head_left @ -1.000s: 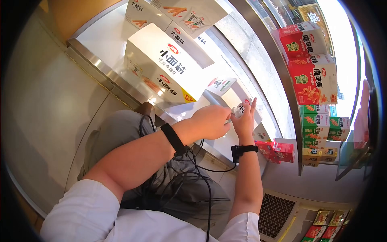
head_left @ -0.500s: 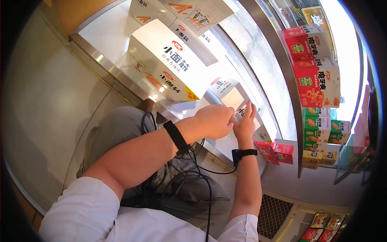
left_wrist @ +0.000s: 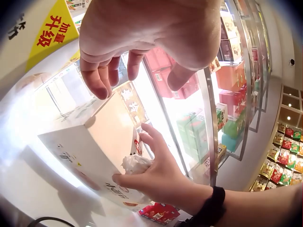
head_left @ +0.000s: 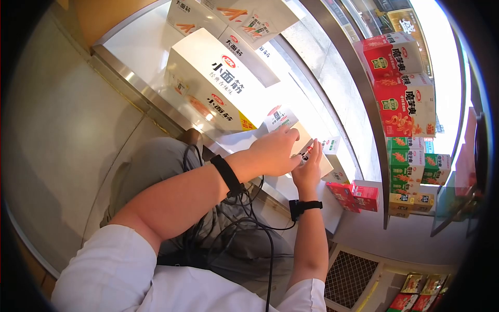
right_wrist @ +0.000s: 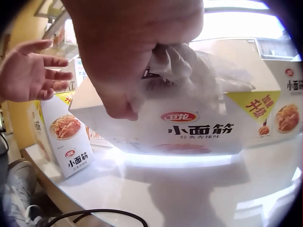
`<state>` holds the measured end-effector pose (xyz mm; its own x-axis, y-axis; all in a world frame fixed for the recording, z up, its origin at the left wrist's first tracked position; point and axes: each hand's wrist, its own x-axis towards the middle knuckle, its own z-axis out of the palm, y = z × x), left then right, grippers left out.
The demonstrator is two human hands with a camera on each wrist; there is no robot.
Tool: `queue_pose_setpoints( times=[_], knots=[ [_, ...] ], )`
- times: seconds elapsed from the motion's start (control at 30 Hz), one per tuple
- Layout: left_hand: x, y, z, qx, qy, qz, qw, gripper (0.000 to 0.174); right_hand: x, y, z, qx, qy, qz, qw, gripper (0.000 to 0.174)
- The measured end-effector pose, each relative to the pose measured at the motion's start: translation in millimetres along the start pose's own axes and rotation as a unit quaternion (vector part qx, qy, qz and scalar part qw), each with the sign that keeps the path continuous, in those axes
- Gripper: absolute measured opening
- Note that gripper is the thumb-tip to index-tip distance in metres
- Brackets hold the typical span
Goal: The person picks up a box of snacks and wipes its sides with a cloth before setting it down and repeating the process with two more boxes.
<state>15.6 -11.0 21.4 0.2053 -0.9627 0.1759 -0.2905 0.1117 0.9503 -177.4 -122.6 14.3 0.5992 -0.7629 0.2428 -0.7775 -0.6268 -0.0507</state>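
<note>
I watched the left hand [right_wrist: 33,75] loosen, empty, leaving the right hand [left_wrist: 161,177] alone gripping a crumpled white wad [left_wrist: 135,164] by the carton [left_wrist: 87,153].

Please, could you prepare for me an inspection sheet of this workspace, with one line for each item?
Surface: white shelf, glossy, showing shadows and reflections.
Job's things: crumpled whitish wad, material unclear, at the handled box.
Clutter: neighbouring carton and red cartons stand nearby.
Hands: left hand holds nothing, fingers spread; right hand grips the wad.
Cables: black cables loop over grey trousers; one reaches the right wristband.
Surroundings: tall red boxes, green boxes, vent grille.
</note>
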Motion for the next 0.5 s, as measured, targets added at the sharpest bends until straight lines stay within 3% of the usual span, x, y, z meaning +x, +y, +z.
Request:
queue_pose_setpoints(
  times=[0.13,0.17,0.2,0.27,0.3,0.33,0.43,0.47,0.5],
  knots=[
    [2.1,-7.0,-2.1,-0.020,0.137,0.062,0.988,0.048,-28.1,8.3,-8.9,0.094,0.104,-0.064,0.988,0.101],
    [5.2,-8.3,-1.0,-0.038,0.187,0.103,0.976,0.051,-37.8,12.6,-8.8,0.234,0.106,0.010,0.967,0.102],
    [5.2,-4.2,-4.9,-0.038,0.182,0.105,0.977,0.051,-44.6,9.3,-17.0,0.232,0.109,0.014,0.966,0.102],
    [2.5,5.2,-16.8,-0.124,0.136,0.059,0.981,0.056,-58.4,-7.3,-46.6,0.309,0.174,0.120,0.927,0.105],
    [6.9,-2.5,-12.1,-0.142,0.153,0.065,0.976,0.059,-64.5,-10.7,-57.4,0.374,0.199,0.118,0.898,0.102],
    [8.7,-5.0,-11.8,-0.143,0.157,0.063,0.975,0.064,-68.7,-10.4,-66.2,0.371,0.207,0.124,0.897,0.102],
    [7.1,-2.9,-14.5,-0.159,0.045,-0.056,0.985,0.078,-84.4,-14.4,-87.4,0.502,0.256,0.208,0.800,0.087],
    [5.3,-4.2,-12.0,-0.152,0.035,-0.052,0.986,0.078,-91.1,-12.3,-91.9,0.504,0.265,0.213,0.794,0.087],
    [3.9,-5.2,-10.5,-0.153,-0.026,-0.085,0.984,0.080,-97.0,-8.7,-94.6,0.559,0.249,0.259,0.747,0.080]
  ],
)
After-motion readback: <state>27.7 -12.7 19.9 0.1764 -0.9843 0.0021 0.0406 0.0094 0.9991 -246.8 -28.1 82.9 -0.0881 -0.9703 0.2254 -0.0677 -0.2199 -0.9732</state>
